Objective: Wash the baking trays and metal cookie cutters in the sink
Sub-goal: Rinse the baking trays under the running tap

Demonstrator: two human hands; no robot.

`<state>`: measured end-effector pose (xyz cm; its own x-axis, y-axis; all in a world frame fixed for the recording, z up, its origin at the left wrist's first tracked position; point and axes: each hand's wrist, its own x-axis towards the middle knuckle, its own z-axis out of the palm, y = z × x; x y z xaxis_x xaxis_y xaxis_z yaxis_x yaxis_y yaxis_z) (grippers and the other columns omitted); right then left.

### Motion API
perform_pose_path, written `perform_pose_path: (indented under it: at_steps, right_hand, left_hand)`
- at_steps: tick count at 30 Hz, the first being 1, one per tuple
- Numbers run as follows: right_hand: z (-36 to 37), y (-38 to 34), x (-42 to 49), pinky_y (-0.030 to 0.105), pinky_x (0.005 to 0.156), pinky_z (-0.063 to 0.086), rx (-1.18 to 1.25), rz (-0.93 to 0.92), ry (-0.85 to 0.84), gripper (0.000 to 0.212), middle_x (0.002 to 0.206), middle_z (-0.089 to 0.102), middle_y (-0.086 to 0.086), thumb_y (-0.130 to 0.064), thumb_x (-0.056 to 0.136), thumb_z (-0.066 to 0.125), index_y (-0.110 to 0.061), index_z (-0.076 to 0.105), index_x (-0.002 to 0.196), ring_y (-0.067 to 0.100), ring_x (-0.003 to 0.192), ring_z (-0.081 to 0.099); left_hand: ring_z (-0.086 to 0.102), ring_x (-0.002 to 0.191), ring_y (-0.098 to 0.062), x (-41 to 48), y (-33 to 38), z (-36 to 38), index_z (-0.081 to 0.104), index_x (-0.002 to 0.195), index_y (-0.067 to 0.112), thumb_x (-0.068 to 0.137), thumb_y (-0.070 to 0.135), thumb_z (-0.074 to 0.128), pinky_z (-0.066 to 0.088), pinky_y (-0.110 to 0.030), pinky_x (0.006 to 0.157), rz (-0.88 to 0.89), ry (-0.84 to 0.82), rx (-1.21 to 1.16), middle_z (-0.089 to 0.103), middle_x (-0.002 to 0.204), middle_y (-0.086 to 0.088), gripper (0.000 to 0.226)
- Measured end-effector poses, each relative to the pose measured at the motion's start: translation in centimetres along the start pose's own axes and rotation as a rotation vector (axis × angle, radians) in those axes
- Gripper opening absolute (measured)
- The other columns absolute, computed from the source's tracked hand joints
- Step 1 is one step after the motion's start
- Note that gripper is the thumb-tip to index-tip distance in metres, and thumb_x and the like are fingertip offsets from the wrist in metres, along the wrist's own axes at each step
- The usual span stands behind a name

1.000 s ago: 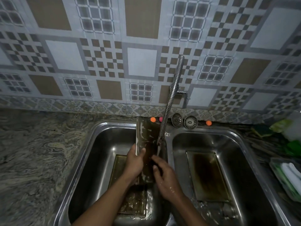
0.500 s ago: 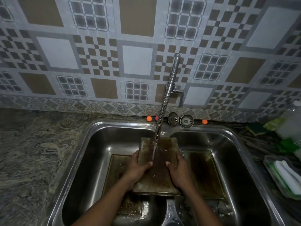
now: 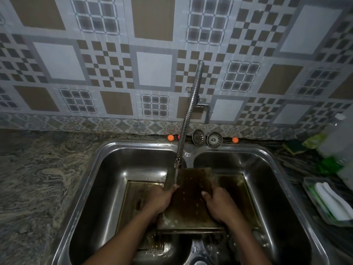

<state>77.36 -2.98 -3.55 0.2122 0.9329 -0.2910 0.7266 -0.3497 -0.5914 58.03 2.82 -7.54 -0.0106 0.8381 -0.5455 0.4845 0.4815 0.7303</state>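
Baking tray (image 3: 191, 197) now lying flat under the faucet (image 3: 188, 115) w/ left hand (image 3: 158, 199) & right hand (image 3: 219, 205) fingers clamped on its side edges — upright a sec ago — so rinsing's underway.

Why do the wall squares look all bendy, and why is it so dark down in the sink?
Head view: the wide-angle lens curves the patterned wall tiles; dim light leaves the steel double sink shadowy with small glints; the brown baking tray and both hands are slightly blurred.
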Motion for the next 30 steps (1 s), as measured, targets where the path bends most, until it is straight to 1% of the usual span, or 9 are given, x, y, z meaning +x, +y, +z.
perform_pose_path:
  at_steps: [8, 11, 14, 18, 20, 23, 25, 27, 30]
  right_hand:
    - [7.2, -3.6, 2.6, 0.035, 0.104, 0.043, 0.223, -0.214, 0.021, 0.066, 0.138, 0.051, 0.003, -0.034, 0.096, 0.042, -0.046, 0.009, 0.151, 0.018, 0.124, 0.052]
    - [9.3, -5.3, 3.4, 0.037, 0.107, 0.040, 0.266, -0.219, 0.047, 0.054, 0.144, 0.044, 0.001, -0.040, 0.097, 0.039, -0.042, 0.022, 0.148, 0.020, 0.131, 0.045]
    - [10.1, -6.5, 2.7, 0.032, 0.111, 0.034, 0.300, -0.261, 0.142, 0.054, 0.150, 0.038, 0.002, -0.033, 0.099, 0.045, -0.030, 0.028, 0.150, 0.017, 0.137, 0.037]
    - [9.6, -5.6, 1.5, 0.020, 0.090, 0.039, 0.333, -0.226, 0.284, 0.061, 0.149, 0.030, -0.006, -0.034, 0.100, 0.045, -0.033, 0.015, 0.153, 0.000, 0.116, 0.040]
    - [8.8, -4.4, 1.6, 0.027, 0.091, 0.045, 0.342, -0.229, 0.370, 0.065, 0.149, 0.031, -0.001, -0.037, 0.099, 0.047, -0.041, 0.011, 0.152, 0.010, 0.120, 0.047]
    - [6.7, -3.2, 2.3, 0.028, 0.094, 0.044, 0.258, -0.263, 0.483, 0.064, 0.147, 0.034, 0.006, -0.033, 0.098, 0.047, -0.038, 0.012, 0.152, 0.020, 0.126, 0.047]
    - [5.4, -2.7, 3.2, 0.041, 0.109, 0.037, -0.021, -0.290, 0.487, 0.059, 0.157, 0.021, 0.006, -0.034, 0.101, 0.040, -0.031, 0.012, 0.154, 0.026, 0.138, 0.034]
    - [4.9, -2.5, 4.0, 0.058, 0.117, 0.013, -0.399, -0.285, 0.431, 0.056, 0.162, 0.011, 0.007, -0.030, 0.102, 0.034, -0.024, 0.013, 0.154, 0.030, 0.148, 0.013]
    - [5.5, -3.1, 4.1, 0.065, 0.109, 0.015, -0.558, -0.267, 0.333, 0.056, 0.152, 0.037, 0.014, -0.034, 0.094, 0.037, -0.010, 0.040, 0.145, 0.032, 0.145, 0.025]
  left_hand:
    - [0.063, 0.068, -0.022, -0.7, -0.7, -5.6, 0.065, 0.082, 0.014, 0.097, 0.044, 0.054, 0.046, -0.030, 0.057, 0.188, 0.427, -0.129, 0.065, 0.072, -0.005, 0.035]
    - [0.064, 0.077, -0.024, -0.4, -1.7, -6.6, 0.063, 0.090, 0.016, 0.096, 0.045, 0.054, 0.054, -0.039, 0.071, 0.205, 0.520, -0.137, 0.066, 0.081, -0.003, 0.031]
    - [0.065, 0.094, -0.031, -0.1, -3.1, -6.6, 0.062, 0.112, 0.012, 0.098, 0.046, 0.050, 0.049, -0.034, 0.076, 0.239, 0.562, -0.053, 0.069, 0.103, -0.009, 0.038]
    - [0.064, 0.110, -0.026, 1.0, -4.6, -5.7, 0.053, 0.136, 0.022, 0.100, 0.037, 0.051, 0.050, -0.032, 0.088, 0.275, 0.339, -0.103, 0.067, 0.122, -0.005, 0.040]
    - [0.063, 0.111, -0.015, 1.0, -3.9, -4.8, 0.049, 0.135, 0.038, 0.098, 0.036, 0.054, 0.054, -0.039, 0.091, 0.260, 0.144, -0.272, 0.067, 0.121, 0.008, 0.037]
    - [0.067, 0.106, -0.017, 1.0, -1.9, -2.9, 0.049, 0.129, 0.035, 0.099, 0.028, 0.054, 0.058, -0.040, 0.086, 0.155, -0.017, -0.533, 0.069, 0.118, 0.005, 0.031]
    - [0.069, 0.104, -0.027, 1.6, -0.8, -1.2, 0.050, 0.130, 0.030, 0.099, 0.032, 0.054, 0.056, -0.051, 0.088, 0.095, -0.046, -0.663, 0.070, 0.118, -0.005, 0.032]
    - [0.068, 0.105, -0.034, 2.1, 0.2, 0.4, 0.048, 0.133, 0.033, 0.097, 0.040, 0.053, 0.054, -0.060, 0.087, 0.042, -0.077, -0.765, 0.067, 0.123, -0.010, 0.036]
    - [0.071, 0.096, -0.030, 0.9, 2.2, 2.4, 0.052, 0.128, 0.021, 0.103, 0.024, 0.046, 0.058, -0.047, 0.081, -0.002, -0.100, -0.990, 0.071, 0.114, -0.013, 0.025]
